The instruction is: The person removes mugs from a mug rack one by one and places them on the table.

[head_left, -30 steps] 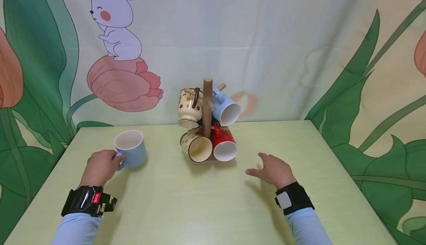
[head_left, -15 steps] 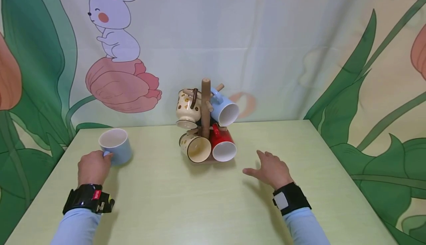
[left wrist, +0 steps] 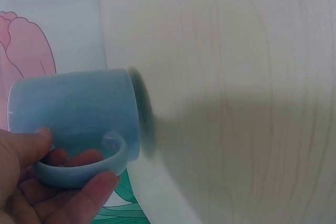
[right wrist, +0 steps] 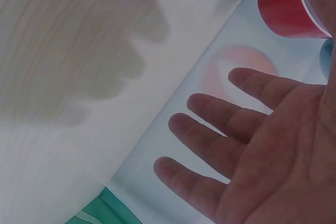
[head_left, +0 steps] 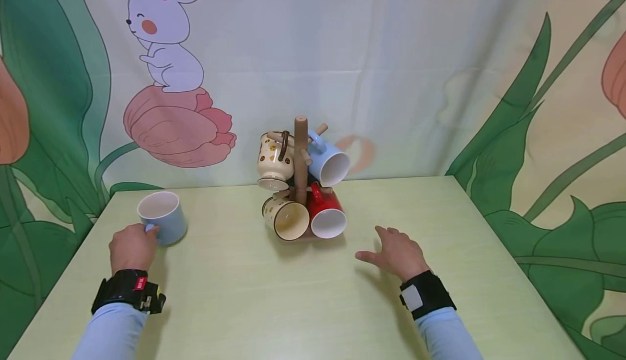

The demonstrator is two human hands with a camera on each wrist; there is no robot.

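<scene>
At the table's left side, my left hand grips a light blue mug by its handle. The left wrist view has the fingers curled through the handle and the thumb against it. The mug is upright, at or close to the tabletop; whether it touches I cannot tell. My right hand hovers over the table's right half with fingers spread, holding nothing. Nearest to it is a red mug low on a wooden mug rack. In the right wrist view the palm shows, fingers extended.
Also on the rack hang a second blue mug at upper right, an upside-down patterned cream mug at upper left and another cream mug below. The pale table ends against a printed cloth behind.
My left hand has moved left with the blue mug, then slightly down and toward me over the last half second. The right hand has hardly moved, and the rack's mugs hang as before.
</scene>
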